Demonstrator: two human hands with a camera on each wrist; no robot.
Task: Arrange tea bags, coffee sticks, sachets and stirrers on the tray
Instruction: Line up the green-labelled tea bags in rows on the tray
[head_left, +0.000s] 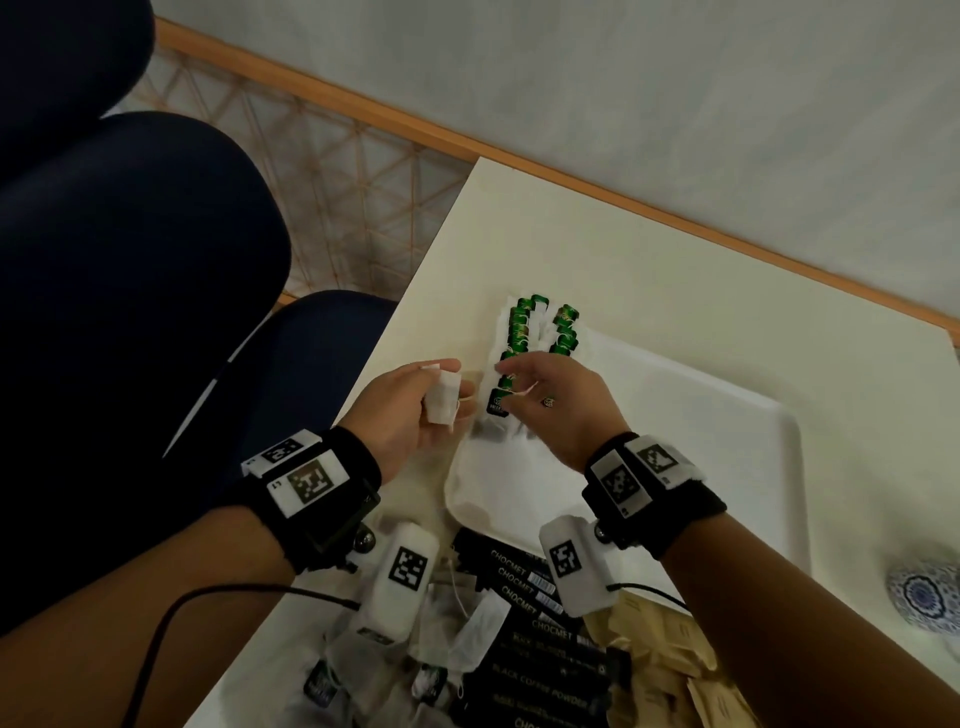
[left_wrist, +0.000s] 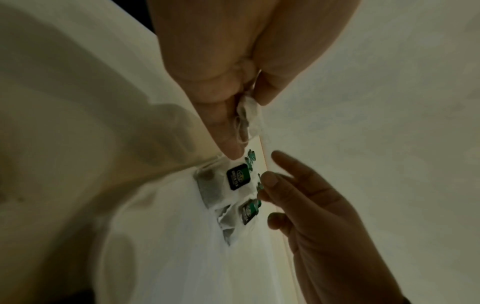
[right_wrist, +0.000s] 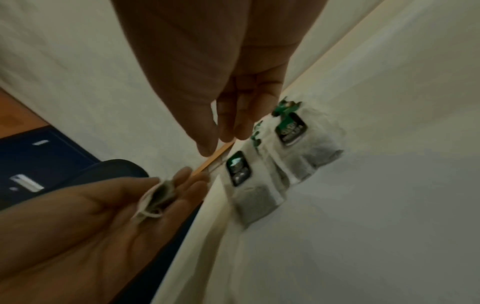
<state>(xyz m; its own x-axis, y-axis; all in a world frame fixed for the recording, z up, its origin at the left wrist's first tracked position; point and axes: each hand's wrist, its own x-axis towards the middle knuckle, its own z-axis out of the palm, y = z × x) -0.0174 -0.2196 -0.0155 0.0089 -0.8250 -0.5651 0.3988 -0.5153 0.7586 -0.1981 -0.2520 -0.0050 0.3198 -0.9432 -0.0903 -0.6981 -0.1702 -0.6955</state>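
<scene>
On the left end of the white tray (head_left: 727, 431) two rows of tea bags with green tags (head_left: 535, 332) lie overlapping. My left hand (head_left: 410, 410) hovers just left of the tray and holds one folded tea bag (head_left: 441, 397) between thumb and fingers; the left wrist view shows that tea bag (left_wrist: 246, 117) pinched. My right hand (head_left: 550, 400) hangs over the near end of the rows with fingers relaxed, fingertips at the nearest tags (left_wrist: 237, 176). A thin string shows by its fingertips. The right wrist view shows the left hand (right_wrist: 91, 216) cradling the bag (right_wrist: 155, 199).
Near me on the cream table (head_left: 623, 249) lie black coffee sticks (head_left: 535, 623), loose tea bags (head_left: 467, 634) and beige sachets (head_left: 665, 654). A blue-patterned bowl (head_left: 930, 592) stands at the right edge. A dark blue chair (head_left: 130, 260) stands left of the table.
</scene>
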